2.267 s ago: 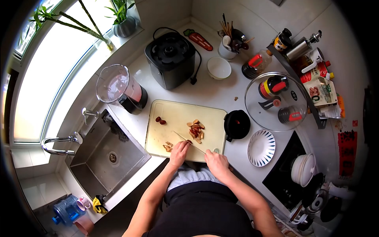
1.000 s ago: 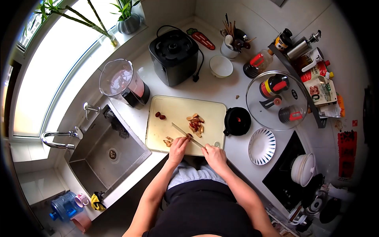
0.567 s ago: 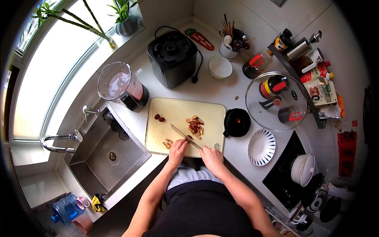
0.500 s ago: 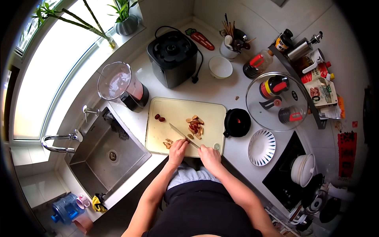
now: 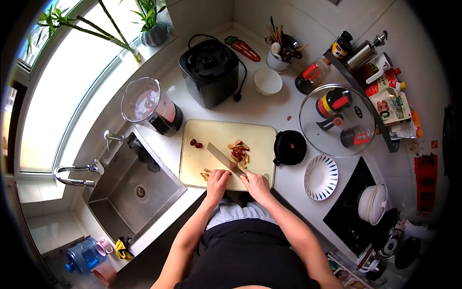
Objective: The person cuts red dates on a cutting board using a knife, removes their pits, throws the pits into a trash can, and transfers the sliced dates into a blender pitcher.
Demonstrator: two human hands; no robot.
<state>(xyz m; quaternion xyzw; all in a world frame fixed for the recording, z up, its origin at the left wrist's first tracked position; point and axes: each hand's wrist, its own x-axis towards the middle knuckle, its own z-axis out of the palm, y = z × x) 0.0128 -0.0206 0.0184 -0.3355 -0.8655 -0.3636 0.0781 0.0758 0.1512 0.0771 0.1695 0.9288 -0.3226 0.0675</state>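
Observation:
My right hand [image 5: 256,186] grips a kitchen knife [image 5: 222,157] by its handle. The blade slants up and left over a cream cutting board [image 5: 260,137], its broad flat side showing. At the board's front edge my left hand [image 5: 217,185] has its fingers bunched together; whatever they hold is hidden beneath them. Pale strips [image 5: 205,175] lie just left of those fingers. Beyond the blade, to the right, sits a pile of reddish-brown and tan slices [image 5: 239,152]. Two whole dark red dates [image 5: 196,144] rest on the board's left half.
A black round container [image 5: 290,148] stands right of the board, near a patterned plate [image 5: 321,177] and a glass lid [image 5: 313,115]. Left are the sink [image 5: 125,188] and a blender jug [image 5: 144,98]. Behind stand a black appliance base [image 5: 209,72] and white bowl [image 5: 268,82].
The knife has tilted so that more of its flat side faces up. My right hand has shifted slightly left and forward with it. My left hand stays almost in place.

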